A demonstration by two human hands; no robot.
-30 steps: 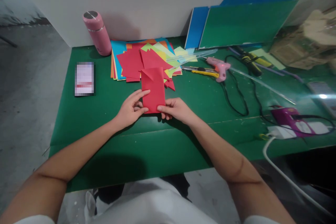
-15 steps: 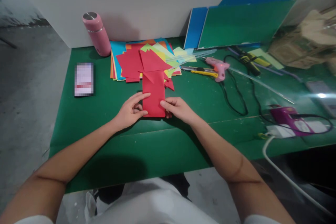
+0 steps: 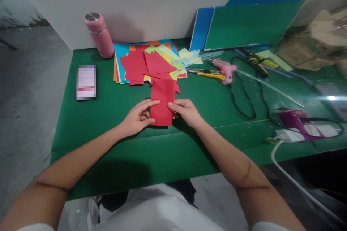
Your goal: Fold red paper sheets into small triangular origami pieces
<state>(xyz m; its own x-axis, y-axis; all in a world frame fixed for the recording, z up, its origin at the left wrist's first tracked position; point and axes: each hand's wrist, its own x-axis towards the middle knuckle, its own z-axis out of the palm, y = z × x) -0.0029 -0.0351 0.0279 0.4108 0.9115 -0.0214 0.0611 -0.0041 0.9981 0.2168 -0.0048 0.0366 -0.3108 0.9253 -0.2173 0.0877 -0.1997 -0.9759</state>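
Observation:
Both hands hold a red paper rectangle [image 3: 162,103] just above the green table, in front of a pile of coloured paper. My left hand [image 3: 137,116] grips its left edge, with the index finger and thumb lying on the paper's face and the other fingers curled. On the right edge, my right hand [image 3: 185,111] pinches the paper, thumb on top and fingertips partly hidden behind it. Loose red paper pieces [image 3: 158,63] lie just beyond, on top of the stack of coloured sheets [image 3: 121,48].
A pink bottle [image 3: 100,36] and a phone-shaped blurred item [image 3: 86,82] are at left. To the right lie a yellow utility knife [image 3: 211,75], a pink glue gun [image 3: 226,70] with its cord, and a purple plugged-in device [image 3: 295,122]. Boards [image 3: 252,27] lean at the back.
The red paper rectangle has shifted slightly right and toward me, and tilts a little. My hands have moved slightly with it, keeping hold of both edges.

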